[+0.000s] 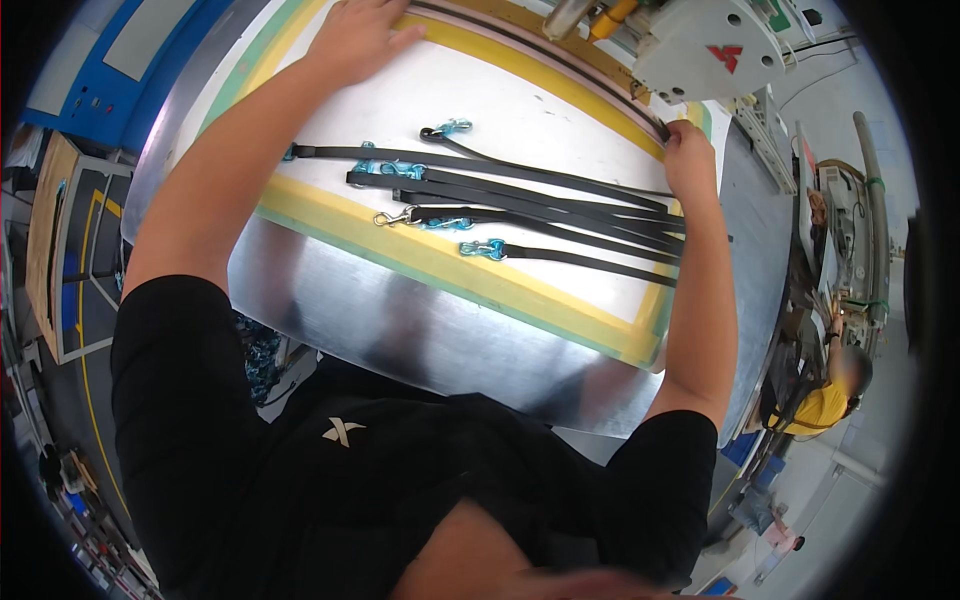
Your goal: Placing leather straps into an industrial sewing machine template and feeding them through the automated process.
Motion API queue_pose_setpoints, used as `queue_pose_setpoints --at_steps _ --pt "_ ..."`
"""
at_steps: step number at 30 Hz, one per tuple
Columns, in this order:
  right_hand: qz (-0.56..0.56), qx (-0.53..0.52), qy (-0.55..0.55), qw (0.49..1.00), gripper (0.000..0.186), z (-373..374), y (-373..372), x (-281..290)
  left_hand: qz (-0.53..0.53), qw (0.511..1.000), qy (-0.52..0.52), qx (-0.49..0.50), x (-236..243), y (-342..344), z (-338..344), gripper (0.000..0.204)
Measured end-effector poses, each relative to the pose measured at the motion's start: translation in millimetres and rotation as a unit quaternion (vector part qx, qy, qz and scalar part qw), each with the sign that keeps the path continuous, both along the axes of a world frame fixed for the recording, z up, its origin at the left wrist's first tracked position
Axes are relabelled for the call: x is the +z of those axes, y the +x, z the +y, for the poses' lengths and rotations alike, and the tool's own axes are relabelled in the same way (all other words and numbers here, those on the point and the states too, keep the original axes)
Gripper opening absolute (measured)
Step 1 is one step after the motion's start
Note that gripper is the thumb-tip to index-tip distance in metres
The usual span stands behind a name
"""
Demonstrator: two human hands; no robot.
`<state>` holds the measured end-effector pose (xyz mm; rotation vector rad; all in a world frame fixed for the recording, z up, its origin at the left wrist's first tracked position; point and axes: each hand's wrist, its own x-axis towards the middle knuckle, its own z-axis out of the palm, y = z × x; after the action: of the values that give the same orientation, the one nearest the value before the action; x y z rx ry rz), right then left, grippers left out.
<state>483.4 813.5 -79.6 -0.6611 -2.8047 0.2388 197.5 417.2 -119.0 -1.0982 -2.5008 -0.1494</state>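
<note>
A long black strap (540,42) lies in a pinkish channel along the far side of the white work board (400,115). My right hand (692,162) is closed at the strap's right end, fingers curled in. At the far left my left hand (358,38) rests by the channel, thumb stretched away from the fingers; its fingertips are partly cut off by the picture's edge. Between my arms several black leash straps (560,215) lie side by side, their right ends passing behind my right forearm. Metal snap hooks (393,217) sit at their left ends, some wrapped in bluish film (482,249).
Yellow and green tape (450,275) borders the board on a shiny metal table (400,325). A white machine head (710,55) hangs over the far right side. A blue cabinet (110,75) stands at left. A person in yellow (815,410) is at the right.
</note>
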Motion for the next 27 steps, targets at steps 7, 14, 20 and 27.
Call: queue_pose_setpoints --at_steps 7,14,20,27 --pt "0.021 -0.015 -0.048 0.999 0.033 -6.7 14.7 2.5 -0.023 1.000 -0.002 0.010 2.7 17.4 13.6 0.065" --pt "0.025 -0.011 -0.025 0.999 0.035 -5.3 19.4 3.5 -0.015 1.000 0.000 0.008 0.2 17.4 14.9 0.065" --pt "0.036 -0.016 -0.017 0.999 0.030 11.9 18.8 -2.8 -0.006 1.000 0.007 0.000 2.8 20.0 18.1 0.065" --pt "0.073 -0.056 0.022 0.996 0.029 23.2 40.7 13.5 -0.037 0.999 0.021 0.017 5.3 21.8 25.2 0.064"
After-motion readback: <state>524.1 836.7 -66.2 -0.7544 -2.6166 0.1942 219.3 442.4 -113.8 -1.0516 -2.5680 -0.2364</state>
